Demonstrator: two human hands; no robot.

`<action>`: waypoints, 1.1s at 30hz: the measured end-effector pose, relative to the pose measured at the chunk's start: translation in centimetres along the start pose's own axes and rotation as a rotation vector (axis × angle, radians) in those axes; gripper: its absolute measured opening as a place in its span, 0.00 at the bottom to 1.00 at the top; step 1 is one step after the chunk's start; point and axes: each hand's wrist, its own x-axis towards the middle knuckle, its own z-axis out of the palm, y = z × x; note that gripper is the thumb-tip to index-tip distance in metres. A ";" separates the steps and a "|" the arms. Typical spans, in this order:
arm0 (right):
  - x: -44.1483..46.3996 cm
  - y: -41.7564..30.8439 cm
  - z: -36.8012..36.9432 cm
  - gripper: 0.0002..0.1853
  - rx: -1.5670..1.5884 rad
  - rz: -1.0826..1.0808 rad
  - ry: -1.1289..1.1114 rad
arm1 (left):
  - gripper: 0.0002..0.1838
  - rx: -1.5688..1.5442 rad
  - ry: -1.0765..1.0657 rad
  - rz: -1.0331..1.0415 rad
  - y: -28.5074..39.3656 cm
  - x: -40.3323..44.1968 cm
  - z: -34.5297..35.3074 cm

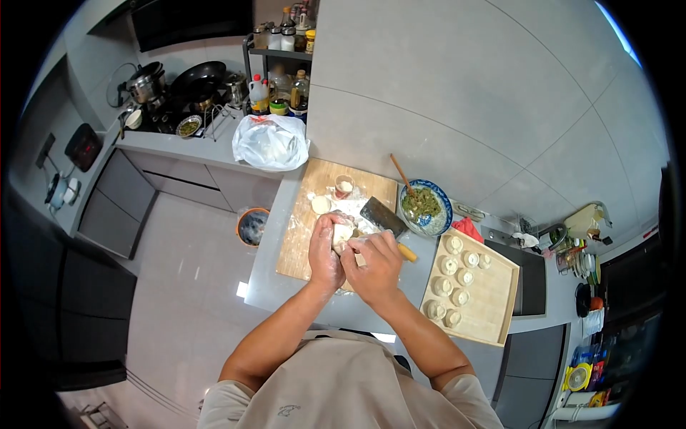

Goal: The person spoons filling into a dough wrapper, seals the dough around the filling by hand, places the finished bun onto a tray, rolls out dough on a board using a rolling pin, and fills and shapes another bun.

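Note:
A piece of white dough (343, 234) is held between my two hands over the floured wooden board (296, 247). My left hand (325, 254) is wrapped round its left side. The bent fingers of my right hand (375, 263) press on its right side. A cleaver with a dark blade (382, 215) lies on the board just beyond my right hand, and a rolling pin's end (407, 252) shows beside that hand. Further back on the board are a flat dough round (321, 205) and a small cup (344, 186).
A patterned bowl of green filling (426, 207) with a wooden spoon (401, 171) stands right of the board. A wooden tray (491, 304) holds several filled dough pieces (449, 266). A white plastic bag (270, 143) lies behind left, above a bucket (253, 227) on the floor.

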 end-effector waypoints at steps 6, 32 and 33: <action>0.4 -0.3 -2.5 0.08 -0.182 -0.022 -0.105 | 0.15 -0.204 0.136 -0.146 -0.5 0.4 -1.5; -6.8 24.6 18.6 0.11 0.047 0.513 -0.607 | 0.30 -0.364 0.521 -0.758 -11.5 13.2 -16.3; -6.6 25.2 19.5 0.11 0.056 0.518 -0.618 | 0.30 -0.364 0.536 -0.756 -11.7 13.9 -16.6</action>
